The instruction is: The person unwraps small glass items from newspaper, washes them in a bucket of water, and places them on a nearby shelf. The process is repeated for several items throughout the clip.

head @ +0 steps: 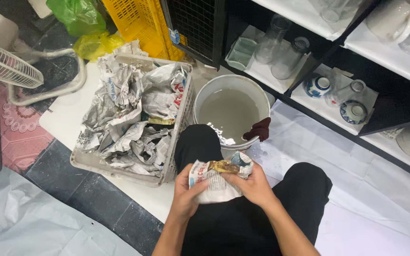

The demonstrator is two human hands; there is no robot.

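- Both forearms reach up from the near edge, over the person's black-trousered knees.
- Left hand (184, 189) is closed around the left side of a newspaper-wrapped bundle (218, 179), thumb lying across the paper.
- Right hand (255, 186) is clamped on the bundle's right side, fingers curled over its top edge, where a strip of brown tape or paper shows.
- That bundle sits between the knees, just near of a grey bucket (263, 97).
- Murky water fills the bucket, and a dark red cloth (258, 129) hangs over its near right rim.
- Left of the bucket and touching it stands a grey plastic basket (172, 163) heaped with crumpled newspaper (129, 114).
- White sheeting (357, 180) covers the floor to the right.
- Farther right, dark shelves (395, 102) carry clear glasses and blue-and-white bowls (354, 112).
- At the far edge are a yellow crate (138, 21), a green plastic bag (78, 15) and, far left, a white fan (5, 64).
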